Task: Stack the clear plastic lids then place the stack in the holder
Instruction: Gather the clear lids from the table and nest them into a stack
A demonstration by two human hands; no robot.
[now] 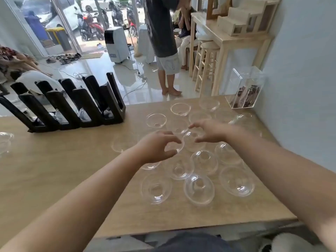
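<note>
Several clear dome-shaped plastic lids (pixel 199 189) lie scattered over the right half of a wooden counter (pixel 63 170). My left hand (pixel 156 147) hovers over one lid (pixel 175 147) in the middle of the group, fingers curled around its rim, and it is unclear whether they touch it. My right hand (pixel 209 130) reaches in from the right with fingers spread above another lid (pixel 192 142). The black slotted holder (pixel 72 104) stands at the counter's far left, apart from both hands, with some lids in its slots.
A clear acrylic box (pixel 243 90) sits at the far right corner against the wall. One more lid (pixel 4 140) lies at the left edge. Beyond the counter a person (pixel 163 42) stands on the tiled floor beside wooden stools (pixel 205 64).
</note>
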